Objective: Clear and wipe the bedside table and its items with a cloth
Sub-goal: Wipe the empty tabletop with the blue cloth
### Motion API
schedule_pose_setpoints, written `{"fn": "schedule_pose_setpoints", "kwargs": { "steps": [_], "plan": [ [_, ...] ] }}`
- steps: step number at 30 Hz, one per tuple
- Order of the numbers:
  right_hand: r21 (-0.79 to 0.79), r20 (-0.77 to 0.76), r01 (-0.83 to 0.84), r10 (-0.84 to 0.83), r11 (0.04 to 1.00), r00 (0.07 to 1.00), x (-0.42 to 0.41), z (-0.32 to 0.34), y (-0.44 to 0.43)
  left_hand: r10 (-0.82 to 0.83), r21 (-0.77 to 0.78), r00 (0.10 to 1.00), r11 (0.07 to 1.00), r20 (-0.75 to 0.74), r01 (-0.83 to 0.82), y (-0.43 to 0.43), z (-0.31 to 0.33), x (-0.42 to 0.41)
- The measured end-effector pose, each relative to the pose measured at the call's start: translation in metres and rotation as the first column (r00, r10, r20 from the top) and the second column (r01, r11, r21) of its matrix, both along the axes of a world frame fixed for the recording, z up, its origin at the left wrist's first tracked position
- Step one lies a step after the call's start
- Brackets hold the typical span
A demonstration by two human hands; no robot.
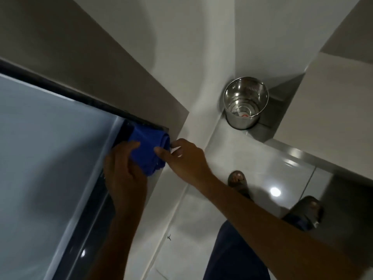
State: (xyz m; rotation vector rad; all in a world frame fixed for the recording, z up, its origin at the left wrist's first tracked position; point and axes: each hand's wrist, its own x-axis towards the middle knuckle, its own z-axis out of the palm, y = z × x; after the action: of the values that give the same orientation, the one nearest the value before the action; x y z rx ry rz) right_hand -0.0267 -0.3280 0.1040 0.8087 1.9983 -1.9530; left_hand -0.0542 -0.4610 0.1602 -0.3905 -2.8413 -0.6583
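A folded blue cloth (150,149) lies at the corner of a dark-framed surface with a pale glossy top (50,148), which fills the left of the head view. My left hand (125,174) presses on the cloth's near left side with the fingers curled over it. My right hand (185,158) reaches in from the right, its thumb and fingers pinching the cloth's right edge at the corner. Both hands touch the cloth together. The top shows no other items in view.
A shiny steel bin (245,103) stands on the floor in the wall corner at the right. Pale glossy floor tiles (242,158) lie below, with my two feet in dark sandals (239,183). A grey wall panel (80,57) runs behind the table.
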Motion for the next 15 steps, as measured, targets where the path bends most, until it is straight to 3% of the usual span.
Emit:
{"fn": "schedule_pose_setpoints", "kwargs": {
  "steps": [2,4,8,11,15],
  "plan": [
    [-0.06,0.076,0.065,-0.06,0.996,0.995,-0.011,0.001,-0.011,0.079,-0.016,0.992,0.997,0.099,-0.077,-0.006,0.001,-0.009],
    [-0.025,0.115,0.087,-0.083,0.996,0.99,-0.02,-0.001,-0.016,0.098,-0.093,0.968,0.993,0.23,-0.078,-0.009,-0.006,-0.013],
    [0.002,0.031,0.108,-0.108,0.994,0.994,-0.029,-0.007,-0.008,0.038,-0.115,0.939,0.993,0.343,0.002,-0.01,-0.015,-0.015],
    [-0.203,0.037,0.222,-0.219,0.954,0.975,-0.013,-0.01,0.011,0.002,-0.123,0.951,0.992,0.309,0.038,0.002,-0.016,-0.012],
    [-0.429,0.183,0.436,-0.396,0.791,0.9,0.023,-0.023,0.058,-0.111,-0.134,0.956,0.979,0.272,0.152,0.056,-0.033,0.012]
  ]
}}
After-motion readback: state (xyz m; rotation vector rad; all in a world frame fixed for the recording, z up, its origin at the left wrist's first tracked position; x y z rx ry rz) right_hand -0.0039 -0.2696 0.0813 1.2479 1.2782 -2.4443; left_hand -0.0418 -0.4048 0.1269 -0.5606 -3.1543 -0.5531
